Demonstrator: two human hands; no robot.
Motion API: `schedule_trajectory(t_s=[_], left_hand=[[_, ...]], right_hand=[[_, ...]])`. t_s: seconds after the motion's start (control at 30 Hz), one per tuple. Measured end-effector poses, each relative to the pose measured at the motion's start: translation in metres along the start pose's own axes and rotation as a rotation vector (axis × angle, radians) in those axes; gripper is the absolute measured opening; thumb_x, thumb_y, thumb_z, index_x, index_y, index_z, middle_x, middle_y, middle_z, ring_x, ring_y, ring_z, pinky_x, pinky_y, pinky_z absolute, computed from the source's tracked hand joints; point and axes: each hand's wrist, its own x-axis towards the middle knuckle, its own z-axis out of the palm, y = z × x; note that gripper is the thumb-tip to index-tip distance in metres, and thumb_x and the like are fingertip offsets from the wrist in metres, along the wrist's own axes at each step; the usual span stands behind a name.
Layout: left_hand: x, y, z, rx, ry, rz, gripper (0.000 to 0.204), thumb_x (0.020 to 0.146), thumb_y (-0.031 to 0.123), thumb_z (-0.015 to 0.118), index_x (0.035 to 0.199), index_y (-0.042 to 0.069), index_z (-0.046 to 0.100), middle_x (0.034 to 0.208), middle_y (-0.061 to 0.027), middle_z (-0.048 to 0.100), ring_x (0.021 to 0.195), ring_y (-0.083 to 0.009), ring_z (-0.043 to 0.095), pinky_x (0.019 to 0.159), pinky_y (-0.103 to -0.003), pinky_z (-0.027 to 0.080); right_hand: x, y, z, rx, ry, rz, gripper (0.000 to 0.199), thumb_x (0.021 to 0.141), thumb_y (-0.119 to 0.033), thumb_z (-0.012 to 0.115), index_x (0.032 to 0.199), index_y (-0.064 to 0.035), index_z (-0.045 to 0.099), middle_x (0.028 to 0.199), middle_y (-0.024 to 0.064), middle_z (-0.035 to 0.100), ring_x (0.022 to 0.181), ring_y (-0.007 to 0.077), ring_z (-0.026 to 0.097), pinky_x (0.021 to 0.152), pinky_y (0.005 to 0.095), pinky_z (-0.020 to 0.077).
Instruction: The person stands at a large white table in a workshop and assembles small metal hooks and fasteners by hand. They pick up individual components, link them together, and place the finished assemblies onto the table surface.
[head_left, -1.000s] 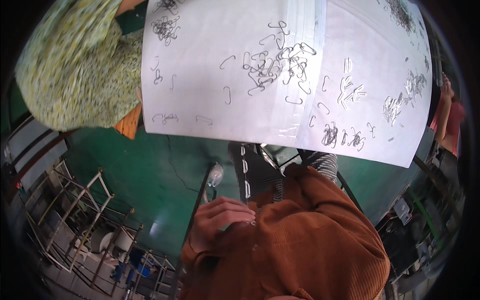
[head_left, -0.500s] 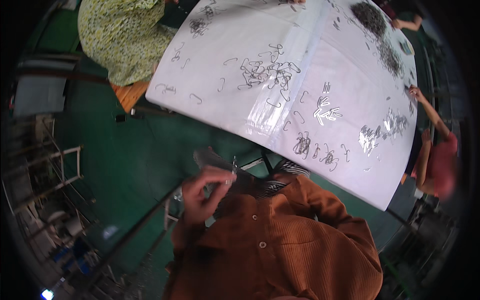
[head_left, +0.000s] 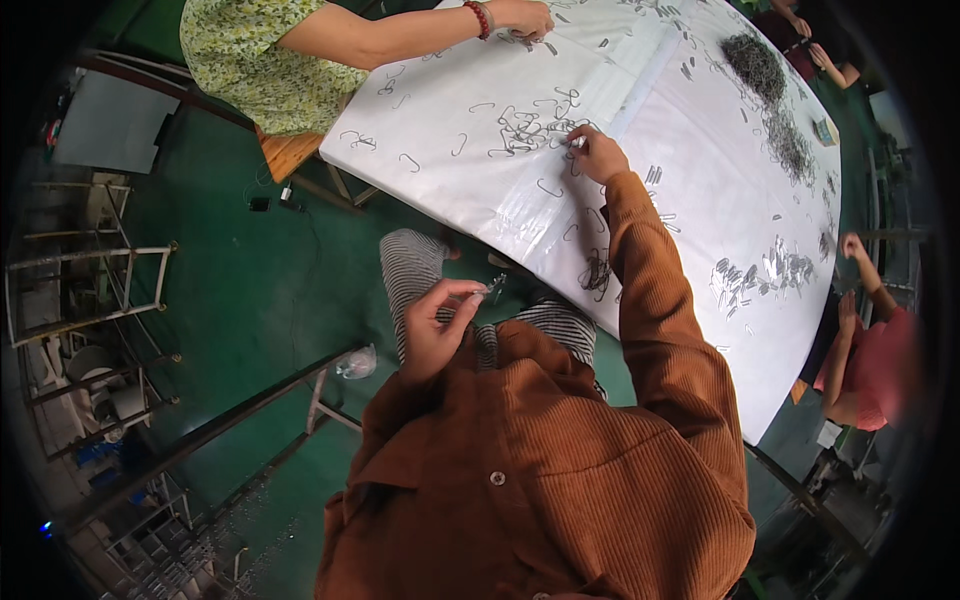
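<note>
Over my lap, off the table's near edge, my left hand is closed in a pinch. Between its thumb and fingers are small shiny pieces, silvery or clear, too small to tell more exactly. My right hand reaches across the white-covered table. Its fingers are drawn together at the right side of a loose pile of wire hooks; what lies between the fingertips is unclear. Single wire hooks lie around it, and a dark clump of hooks is beside my right sleeve.
At the upper left, a co-worker's hand with a red bracelet is over the table. Shiny strips and dark piles of small parts lie on the right. Other people sit along that side. A metal rail runs at lower left.
My right arm has come up and out over the table to the hook pile. My left hand still pinches the shiny pieces. The co-worker's arm at upper left now extends over the table.
</note>
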Motion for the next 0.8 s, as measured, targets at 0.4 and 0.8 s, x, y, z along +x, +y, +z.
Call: schedule_trajectory(t_s=[0.4, 0.8], left_hand=[[0.014, -0.007, 0.014, -0.024, -0.075, 0.033, 0.012, 0.083, 0.0, 0.063, 0.095, 0.002, 0.066, 0.088, -0.0066, 0.069, 0.074, -0.0112, 0.065, 0.059, -0.023, 0.049], [0.024, -0.022, 0.028, -0.103, -0.06, -0.112, 0.012, 0.089, 0.002, 0.059, 0.1, -0.001, 0.063, 0.086, -0.0051, 0.067, 0.077, -0.009, 0.065, 0.065, -0.021, 0.052]], right_hand=[[0.027, -0.016, 0.017, -0.522, -0.156, -0.095, 0.01, 0.083, -0.015, 0.061, 0.092, -0.0113, 0.061, 0.1, 0.0072, 0.062, 0.095, 0.0259, 0.061, 0.077, 0.0363, 0.0493], [-0.107, -0.071, 0.001, 0.778, -0.18, -0.12, 0.012, 0.091, -0.01, 0.058, 0.092, 0.0012, 0.057, 0.075, 0.0049, 0.059, 0.061, 0.0114, 0.057, 0.054, 0.0257, 0.0489]])
